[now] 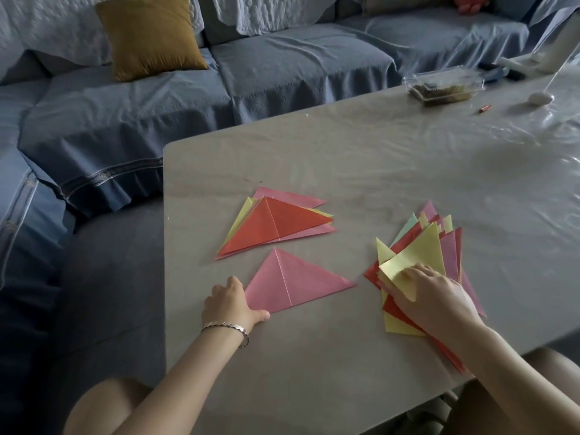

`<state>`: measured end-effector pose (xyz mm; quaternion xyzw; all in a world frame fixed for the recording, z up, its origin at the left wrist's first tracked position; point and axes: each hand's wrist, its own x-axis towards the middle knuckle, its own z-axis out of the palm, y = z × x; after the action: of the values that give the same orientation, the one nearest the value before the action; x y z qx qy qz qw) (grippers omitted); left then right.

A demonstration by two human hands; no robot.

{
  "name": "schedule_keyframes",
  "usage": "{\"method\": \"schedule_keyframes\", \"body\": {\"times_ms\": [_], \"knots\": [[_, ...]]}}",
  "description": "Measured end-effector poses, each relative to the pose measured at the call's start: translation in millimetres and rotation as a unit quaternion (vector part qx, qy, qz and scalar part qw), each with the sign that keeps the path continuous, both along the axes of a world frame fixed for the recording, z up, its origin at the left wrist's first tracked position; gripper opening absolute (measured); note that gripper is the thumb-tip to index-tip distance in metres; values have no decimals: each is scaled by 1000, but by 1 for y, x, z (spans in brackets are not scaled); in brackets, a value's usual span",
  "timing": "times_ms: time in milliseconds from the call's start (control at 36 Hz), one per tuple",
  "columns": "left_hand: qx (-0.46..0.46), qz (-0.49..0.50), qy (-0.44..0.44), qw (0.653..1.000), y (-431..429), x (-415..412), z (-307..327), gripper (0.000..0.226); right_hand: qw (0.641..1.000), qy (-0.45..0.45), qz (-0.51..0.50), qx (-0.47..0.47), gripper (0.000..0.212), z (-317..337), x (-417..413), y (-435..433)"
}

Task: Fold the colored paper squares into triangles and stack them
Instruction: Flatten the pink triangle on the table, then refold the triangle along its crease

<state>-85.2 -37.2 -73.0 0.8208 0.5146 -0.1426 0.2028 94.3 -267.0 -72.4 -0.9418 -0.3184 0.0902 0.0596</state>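
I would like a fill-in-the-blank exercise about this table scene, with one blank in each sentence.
The single triangle touching the left hand is ____.
The sheet under the right hand is ____.
The mustard cushion lies on the ____.
The left wrist wears a ____.
Missing words: pink; yellow; sofa; bracelet.

Both our forearms reach forward, our left hand (pixel 230 304) curled knuckles-up with thumb stretched out, our right hand (pixel 436 296) palm-down, pinching a yellow sheet (pixel 420 255)

Pink triangle (pixel 295 282) near red-topped stack (pixel 276 226)
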Motion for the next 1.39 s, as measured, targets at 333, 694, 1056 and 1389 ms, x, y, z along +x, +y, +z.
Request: {"method": "schedule_keyframes", "body": {"times_ms": [333, 694, 1056, 1389], "knots": [[62, -31, -221, 973, 9, 6, 21, 26, 995, 46, -67, 59, 37, 1, -2, 0], [220, -77, -91, 968, 56, 43, 8, 51, 990, 30, -140, -1, 44, 3, -8, 28], [9, -127, -319, 939, -19, 11, -3, 10, 989, 49, -131, 40, 33, 17, -6, 24], [-450, 66, -386, 803, -66, 24, 21, 10, 965, 46, 134, 219, 19, 22, -80, 47]]}}
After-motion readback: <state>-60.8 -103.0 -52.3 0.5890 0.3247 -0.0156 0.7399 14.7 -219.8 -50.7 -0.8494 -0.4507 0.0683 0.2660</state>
